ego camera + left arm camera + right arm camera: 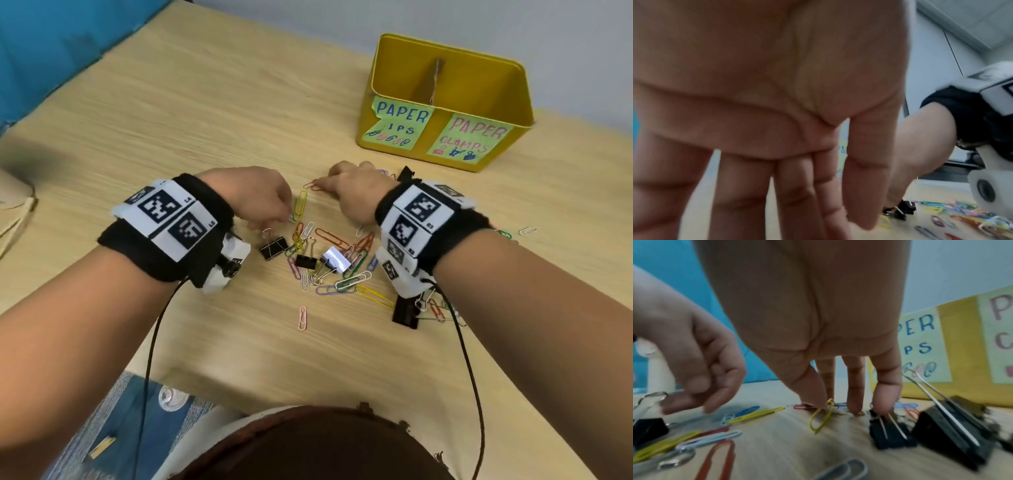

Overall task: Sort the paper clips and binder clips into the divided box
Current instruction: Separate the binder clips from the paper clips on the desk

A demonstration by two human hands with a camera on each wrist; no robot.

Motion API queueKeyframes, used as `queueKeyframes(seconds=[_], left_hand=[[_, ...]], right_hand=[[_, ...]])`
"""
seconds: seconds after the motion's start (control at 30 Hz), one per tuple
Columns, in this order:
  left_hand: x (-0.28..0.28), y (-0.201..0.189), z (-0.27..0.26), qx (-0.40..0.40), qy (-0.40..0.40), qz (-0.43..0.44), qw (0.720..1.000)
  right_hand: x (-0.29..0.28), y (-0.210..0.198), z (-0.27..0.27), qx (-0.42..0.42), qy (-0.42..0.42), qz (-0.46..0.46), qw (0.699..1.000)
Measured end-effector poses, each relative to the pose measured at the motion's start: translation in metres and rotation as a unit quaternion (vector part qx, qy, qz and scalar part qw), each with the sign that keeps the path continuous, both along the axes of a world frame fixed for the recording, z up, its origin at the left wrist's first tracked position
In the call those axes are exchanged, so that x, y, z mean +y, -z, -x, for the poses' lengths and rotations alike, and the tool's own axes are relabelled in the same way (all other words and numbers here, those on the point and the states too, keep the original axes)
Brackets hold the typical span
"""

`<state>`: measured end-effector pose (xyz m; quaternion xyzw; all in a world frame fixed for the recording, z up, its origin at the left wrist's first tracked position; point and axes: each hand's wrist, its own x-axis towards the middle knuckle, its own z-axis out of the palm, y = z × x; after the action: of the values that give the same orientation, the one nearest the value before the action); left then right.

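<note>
The yellow divided box (496, 102) stands at the back right, with a green "paper clips" label (397, 125) on its left half and a pink "paper clamps" label (472, 137) on its right. A pile of coloured paper clips (329, 260) and black binder clips (274, 246) lies between my wrists. My left hand (274, 219) hovers over the pile's left edge, fingers loose and holding nothing. My right hand (838, 405) has its fingertips down on the table. Its thumb and forefinger pinch a yellow paper clip (822, 417), whose far end is raised. Its little finger touches a small black binder clip (888, 433).
A larger black binder clip (949, 434) lies right of my right hand, in front of the box. Another binder clip (406, 313) sits under my right wrist. Stray clips (527, 230) lie further right. A pale cord (17, 212) runs at the table's left edge.
</note>
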<state>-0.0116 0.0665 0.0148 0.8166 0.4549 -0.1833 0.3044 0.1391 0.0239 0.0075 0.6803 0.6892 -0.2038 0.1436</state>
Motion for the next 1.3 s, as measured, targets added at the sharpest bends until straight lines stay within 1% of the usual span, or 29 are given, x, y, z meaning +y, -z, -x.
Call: queueKeyframes(seconds=[0.03,0.1,0.17,0.2,0.3,0.33,0.4,0.47,0.53,0.6,0.63,0.7,0.73,0.8,0.87,0.9,1.0,1.07,1.13,1.2,1.23,1.3], left_hand=[[0.003,0.0,0.002,0.0,-0.003,-0.036,0.999],[0.006,0.003,0.004,-0.004,-0.011,-0.087,0.996],[0.005,0.007,0.0,0.001,0.001,-0.07,0.998],[0.004,0.007,-0.006,0.01,0.016,-0.057,0.998],[-0.001,0.01,-0.03,0.031,0.071,-0.06,0.995],[-0.002,0.01,-0.036,0.029,0.082,-0.061,0.994],[-0.004,0.01,-0.046,0.022,0.108,-0.066,0.992],[-0.006,0.013,-0.051,0.015,0.127,-0.066,0.99],[-0.007,0.015,-0.054,-0.005,0.12,-0.057,0.991],[-0.008,0.017,-0.057,-0.031,0.094,-0.024,0.995],[-0.009,0.017,-0.058,-0.043,0.079,0.003,0.996],[-0.012,0.015,-0.061,-0.048,0.078,0.037,0.995],[-0.014,0.014,-0.062,-0.039,0.098,0.026,0.994],[-0.019,0.015,-0.067,-0.024,0.148,-0.029,0.988],[-0.024,0.018,-0.071,-0.026,0.177,-0.07,0.981],[-0.025,0.02,-0.072,-0.028,0.178,-0.075,0.981],[-0.026,0.023,-0.07,-0.035,0.158,-0.087,0.983],[-0.025,0.022,-0.068,-0.043,0.144,-0.09,0.984],[-0.021,0.019,-0.067,-0.054,0.124,-0.067,0.988],[-0.01,0.013,-0.065,-0.083,0.078,-0.022,0.993],[-0.003,0.009,-0.066,-0.113,0.046,0.001,0.993],[0.016,-0.006,-0.071,-0.191,-0.014,0.019,0.981]], right_hand=[[0.002,0.0,0.0,-0.011,-0.016,0.008,1.0],[0.004,-0.004,-0.004,0.005,0.016,-0.008,1.0],[0.005,-0.005,-0.007,0.028,0.051,-0.052,0.997],[0.005,-0.005,-0.006,0.026,0.046,-0.054,0.997],[0.003,-0.002,0.001,-0.023,0.011,0.011,1.0],[0.002,-0.002,0.002,-0.032,0.005,0.019,0.999],[0.001,0.0,-0.003,-0.031,-0.011,0.018,0.999],[-0.004,-0.002,-0.01,-0.017,0.003,0.006,1.0],[-0.008,-0.005,-0.022,0.022,0.051,0.006,0.998],[-0.015,-0.008,-0.032,0.077,0.097,0.02,0.992],[-0.018,-0.009,-0.036,0.083,0.1,0.029,0.991],[-0.026,-0.006,-0.04,0.046,0.064,0.04,0.996],[-0.03,-0.004,-0.039,0.027,0.045,0.034,0.998],[-0.034,0.001,-0.037,0.009,0.013,0.012,1.0],[-0.034,0.001,-0.036,0.008,0.016,0.01,1.0],[-0.034,0.001,-0.038,0.026,0.037,0.018,0.999],[-0.033,0.004,-0.047,0.131,0.127,0.044,0.982],[-0.034,0.006,-0.053,0.169,0.161,0.057,0.971],[-0.035,0.003,-0.059,0.21,0.196,0.061,0.956],[-0.033,-0.006,-0.068,0.267,0.215,0.03,0.939],[-0.03,-0.013,-0.072,0.296,0.218,0.006,0.93],[-0.019,-0.034,-0.081,0.339,0.23,-0.056,0.91]])
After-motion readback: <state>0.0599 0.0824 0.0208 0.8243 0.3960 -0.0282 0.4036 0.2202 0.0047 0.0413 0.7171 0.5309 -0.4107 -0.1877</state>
